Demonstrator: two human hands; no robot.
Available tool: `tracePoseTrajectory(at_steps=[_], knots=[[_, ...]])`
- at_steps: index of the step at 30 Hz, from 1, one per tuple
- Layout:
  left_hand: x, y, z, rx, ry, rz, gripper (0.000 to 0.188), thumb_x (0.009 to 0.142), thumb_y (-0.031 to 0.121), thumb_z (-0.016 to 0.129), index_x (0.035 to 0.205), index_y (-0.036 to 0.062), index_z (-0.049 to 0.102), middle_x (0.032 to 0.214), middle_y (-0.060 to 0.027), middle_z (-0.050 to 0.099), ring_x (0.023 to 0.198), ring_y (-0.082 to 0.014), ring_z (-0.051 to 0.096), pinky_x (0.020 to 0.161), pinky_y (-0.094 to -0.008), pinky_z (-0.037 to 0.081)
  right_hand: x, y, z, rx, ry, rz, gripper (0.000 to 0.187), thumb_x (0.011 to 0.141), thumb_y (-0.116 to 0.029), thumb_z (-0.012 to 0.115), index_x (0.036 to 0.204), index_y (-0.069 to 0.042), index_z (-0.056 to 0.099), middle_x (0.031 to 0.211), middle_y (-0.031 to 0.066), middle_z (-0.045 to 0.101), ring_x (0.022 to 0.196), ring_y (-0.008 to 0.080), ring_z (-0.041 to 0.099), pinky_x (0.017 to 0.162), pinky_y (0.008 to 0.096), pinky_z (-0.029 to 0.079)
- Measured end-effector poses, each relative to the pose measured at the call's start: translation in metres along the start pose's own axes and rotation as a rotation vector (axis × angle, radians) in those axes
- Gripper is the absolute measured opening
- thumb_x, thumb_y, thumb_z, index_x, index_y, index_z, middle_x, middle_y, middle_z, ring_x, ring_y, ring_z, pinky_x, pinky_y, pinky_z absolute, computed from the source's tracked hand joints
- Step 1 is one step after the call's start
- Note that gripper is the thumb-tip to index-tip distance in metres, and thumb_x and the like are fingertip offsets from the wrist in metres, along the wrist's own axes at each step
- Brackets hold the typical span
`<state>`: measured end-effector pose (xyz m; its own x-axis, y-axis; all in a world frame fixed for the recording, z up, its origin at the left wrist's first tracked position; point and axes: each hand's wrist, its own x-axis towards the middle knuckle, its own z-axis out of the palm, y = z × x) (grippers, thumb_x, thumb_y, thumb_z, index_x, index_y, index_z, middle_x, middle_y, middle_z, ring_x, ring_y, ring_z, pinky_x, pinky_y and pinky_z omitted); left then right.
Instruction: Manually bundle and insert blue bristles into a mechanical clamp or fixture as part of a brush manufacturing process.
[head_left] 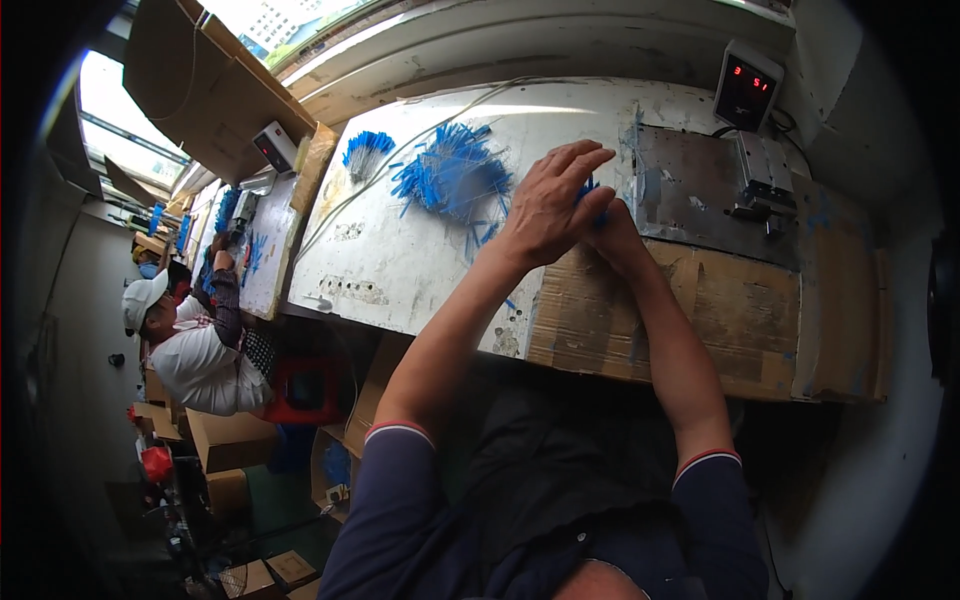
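My left hand (pixel 548 203) is over the bench with its fingers stretched out, its palm side turned toward my right hand. Partly behind it, my right hand (pixel 617 238) is closed around a small bunch of blue-ended strands (pixel 590 190), of which only a bit of blue shows. Left of my hands lies a loose pile of thin pale strands with blue ends (pixel 460 175). A smaller, neater bundle of the same strands (pixel 367 152) rests farther left. Several single blue pieces are scattered near the pile.
On the right, a metal plate (pixel 690 180) carries a small clamp-like fixture (pixel 762 170). A box with a red digital display (pixel 748 88) stands behind it. Worn cardboard (pixel 690 310) covers the bench's front edge. A cable crosses the white bench top (pixel 400 270). Far left, another person (pixel 195 350) works at a neighbouring bench.
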<state>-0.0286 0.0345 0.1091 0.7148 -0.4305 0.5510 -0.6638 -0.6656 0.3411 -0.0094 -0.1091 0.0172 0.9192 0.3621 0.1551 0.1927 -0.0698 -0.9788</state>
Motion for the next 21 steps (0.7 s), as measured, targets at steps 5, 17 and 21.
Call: tracePoseTrajectory(at_steps=[5, 17, 21], knots=[[-0.033, -0.041, -0.021, -0.227, 0.344, -0.397, 0.024, 0.101, 0.018, 0.06, 0.115, 0.0008, 0.069, 0.111, -0.0166, 0.071, 0.099, -0.0278, 0.07, 0.087, -0.0359, 0.054, 0.004, 0.002, -0.003, 0.525, 0.204, -0.047, 0.018, 0.087, -0.009, 0.076, 0.099, 0.004, 0.071, 0.086, 0.0097, 0.073, 0.081, 0.0175, 0.072, 0.077, 0.0315, 0.059], [-0.183, -0.049, -0.043, 0.253, -0.267, -0.274, 0.024, 0.082, 0.006, 0.074, 0.105, 0.0105, 0.07, 0.111, -0.005, 0.067, 0.107, -0.0281, 0.061, 0.092, -0.0385, 0.051, 0.007, 0.028, 0.006, 0.524, 0.207, 0.097, 0.013, 0.091, -0.008, 0.07, 0.099, 0.002, 0.071, 0.083, 0.0083, 0.072, 0.073, 0.0159, 0.069, 0.07, 0.0294, 0.058], [-0.181, -0.064, -0.036, 0.324, -0.204, -0.155, 0.016, 0.085, 0.003, 0.071, 0.098, 0.0064, 0.064, 0.105, -0.0069, 0.068, 0.099, -0.0286, 0.062, 0.086, -0.0391, 0.05, 0.008, 0.022, 0.004, 0.548, 0.254, 0.104, 0.012, 0.091, -0.008, 0.071, 0.099, 0.002, 0.071, 0.083, 0.0084, 0.071, 0.071, 0.0159, 0.069, 0.068, 0.0293, 0.058]])
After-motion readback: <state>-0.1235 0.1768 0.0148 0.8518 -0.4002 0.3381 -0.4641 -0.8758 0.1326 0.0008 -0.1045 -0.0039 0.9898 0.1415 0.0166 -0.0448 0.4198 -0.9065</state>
